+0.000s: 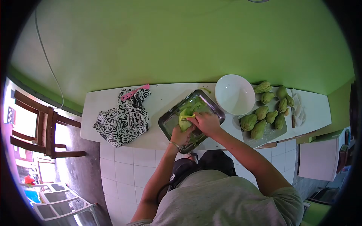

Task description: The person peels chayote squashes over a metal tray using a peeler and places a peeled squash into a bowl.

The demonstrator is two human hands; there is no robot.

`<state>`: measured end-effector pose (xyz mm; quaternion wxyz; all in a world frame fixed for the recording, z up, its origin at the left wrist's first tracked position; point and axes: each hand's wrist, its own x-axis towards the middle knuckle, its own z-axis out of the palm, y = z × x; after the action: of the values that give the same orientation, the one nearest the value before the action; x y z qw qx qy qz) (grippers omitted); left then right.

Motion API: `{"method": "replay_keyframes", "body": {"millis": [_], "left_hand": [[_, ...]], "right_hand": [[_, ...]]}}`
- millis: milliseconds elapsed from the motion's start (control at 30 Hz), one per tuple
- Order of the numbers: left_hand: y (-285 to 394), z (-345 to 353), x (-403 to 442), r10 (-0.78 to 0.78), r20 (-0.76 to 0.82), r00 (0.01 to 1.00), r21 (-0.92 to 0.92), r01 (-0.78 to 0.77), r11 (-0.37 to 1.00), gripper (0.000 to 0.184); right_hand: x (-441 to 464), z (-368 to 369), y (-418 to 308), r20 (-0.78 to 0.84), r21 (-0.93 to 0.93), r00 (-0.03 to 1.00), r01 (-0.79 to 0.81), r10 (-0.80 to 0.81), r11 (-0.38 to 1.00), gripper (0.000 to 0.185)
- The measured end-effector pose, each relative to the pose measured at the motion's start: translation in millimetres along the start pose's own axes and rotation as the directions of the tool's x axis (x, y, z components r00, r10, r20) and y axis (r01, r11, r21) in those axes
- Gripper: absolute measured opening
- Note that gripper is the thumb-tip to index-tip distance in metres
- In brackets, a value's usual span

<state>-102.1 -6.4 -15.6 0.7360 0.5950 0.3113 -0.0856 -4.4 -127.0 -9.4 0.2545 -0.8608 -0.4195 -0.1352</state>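
Observation:
My left hand (182, 136) grips a pale green chayote (184, 122) from below, its fingers wrapped round the fruit. Closed on a yellow-green peeler (189, 116), my right hand (206, 123) presses against the chayote's upper side. The peeler's blade is too small to make out. Both hands are over a rectangular metal tray (164, 119), in which green peelings (197, 102) lie, mostly toward the far end.
Right of the tray stands a white bowl (235, 94). Several chayotes (258, 129) lie farther right, some on a grey board (252, 142), near a knife (293, 121) and a white cloth (298, 107). A black-and-white patterned cloth (126, 120) lies left on the white table (90, 124).

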Motion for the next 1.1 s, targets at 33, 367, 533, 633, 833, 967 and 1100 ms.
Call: {"method": "replay_keyframes", "body": {"millis": [33,367,533,633,833,967,1100], "left_hand": [[-10.2,0.3,2.4,0.080,-0.023,0.997,0.030,-0.079,0.996,0.027],[13.4,-12.9,5.0,0.409,-0.205,0.889,0.723,-0.144,0.676,0.039],[10.4,-3.9,61.1,0.599,0.033,0.800,0.875,-0.312,0.369,0.051],[10.5,15.0,94.8,0.500,0.025,0.866,0.927,-0.207,0.312,0.057],[15.3,27.0,127.1,0.237,-0.065,0.969,0.846,-0.072,0.528,0.063],[10.7,25.6,122.2,0.332,-0.063,0.941,0.830,-0.135,0.541,0.060],[6.8,10.5,103.0,0.268,0.010,0.963,0.723,-0.192,0.664,0.053]], "right_hand": [[6.9,3.1,4.6,0.034,-0.014,0.997,-0.062,0.063,0.998,0.045],[12.3,9.5,17.5,0.106,0.021,0.895,-0.437,0.433,0.899,0.053],[4.2,-17.3,35.7,0.140,0.211,0.751,-0.659,0.645,0.722,0.058],[-5.1,-15.5,39.3,0.168,0.274,0.729,-0.681,0.664,0.679,0.059],[-21.1,-16.2,37.5,0.151,0.282,0.729,-0.679,0.667,0.678,0.057],[-21.5,-21.2,38.0,0.110,0.301,0.744,-0.657,0.659,0.691,0.054],[-14.7,-25.0,31.1,0.112,0.260,0.805,-0.590,0.583,0.764,0.051]]}}
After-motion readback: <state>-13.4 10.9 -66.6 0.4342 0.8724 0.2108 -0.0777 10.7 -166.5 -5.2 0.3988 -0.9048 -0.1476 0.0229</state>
